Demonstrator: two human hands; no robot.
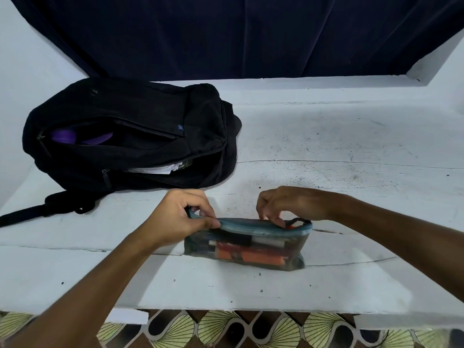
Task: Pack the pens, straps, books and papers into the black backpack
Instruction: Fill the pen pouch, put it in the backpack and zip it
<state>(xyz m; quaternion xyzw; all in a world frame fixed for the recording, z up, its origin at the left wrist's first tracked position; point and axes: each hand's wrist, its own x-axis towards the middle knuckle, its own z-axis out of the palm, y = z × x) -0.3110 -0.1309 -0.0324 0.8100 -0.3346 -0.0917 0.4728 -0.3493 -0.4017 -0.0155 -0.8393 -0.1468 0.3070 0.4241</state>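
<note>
Both hands, left hand [179,217] and right hand [288,205], are pinching the pen pouch's [247,243] zipper edge near me; papers [153,169] already sitting in the black backpack [130,136] far left, pouch remaining.

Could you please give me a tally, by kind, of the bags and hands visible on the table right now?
Backpack: 1
Pen pouch: 1
Hands: 2, left hand and right hand, both pinching the pouch's top edge
Total: 4
</note>
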